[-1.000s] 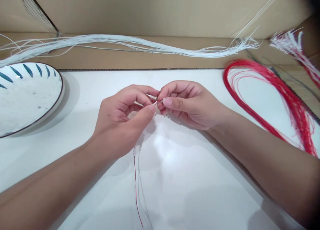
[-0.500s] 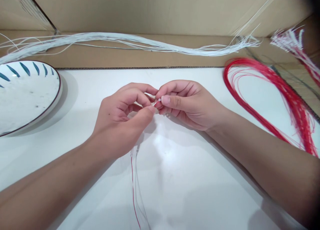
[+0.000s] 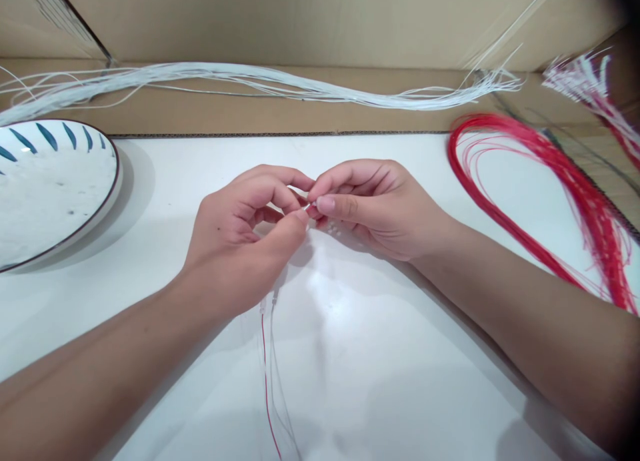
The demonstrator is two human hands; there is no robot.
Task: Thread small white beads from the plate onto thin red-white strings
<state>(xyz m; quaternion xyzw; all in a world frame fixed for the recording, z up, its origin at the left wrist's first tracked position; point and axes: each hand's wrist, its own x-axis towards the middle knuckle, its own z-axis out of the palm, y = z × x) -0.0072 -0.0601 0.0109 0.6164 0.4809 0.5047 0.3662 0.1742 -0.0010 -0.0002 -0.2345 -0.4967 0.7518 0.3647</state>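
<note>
My left hand (image 3: 245,237) is closed in a pinch, thumb against forefinger, on the end of a thin red and white wire (image 3: 308,207). Facing it, my right hand (image 3: 383,207) pinches a tiny whitish piece (image 3: 315,203) at the tip of that wire; the fingers hide most of it. Below my left palm hangs a thin red wire (image 3: 266,381) with a small clear piece (image 3: 263,306) at its upper end. Whether it joins the pinched end is hidden. Several tiny whitish pieces (image 3: 334,229) lie under my right fingers.
A plate (image 3: 118,177) with a dark rim and blue leaf marks stands at the left. White wires (image 3: 300,87) lie along the cardboard (image 3: 280,121) at the back. At the right is a looped bundle of red wires (image 3: 460,157), with another white-tipped red bundle (image 3: 583,84) behind it.
The fingertips of my right hand have shifted slightly left, closer to my left thumb, covering more of the whitish piece. Both hands keep their pinch.
</note>
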